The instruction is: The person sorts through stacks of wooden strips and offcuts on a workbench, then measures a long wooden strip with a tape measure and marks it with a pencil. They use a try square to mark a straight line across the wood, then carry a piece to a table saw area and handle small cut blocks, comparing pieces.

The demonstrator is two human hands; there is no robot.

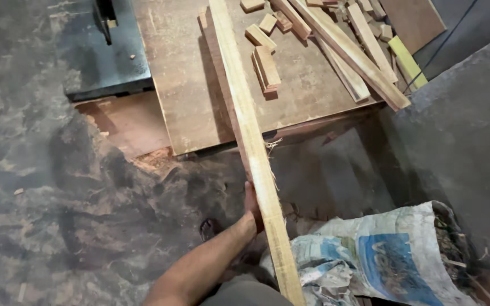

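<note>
Head view: one hand [252,205] is wrapped around the underside of a long wooden plank [250,141], fingers hidden behind it. Which hand it is can't be told; the other is out of sight. The plank runs away from the body, far end resting on the bench [188,107] among offcuts [266,67], near end beside a sack [381,255].

Brown wooden table [199,107], long plank [245,107], scattered offcut blocks [265,65], loose strips [353,54]
</note>
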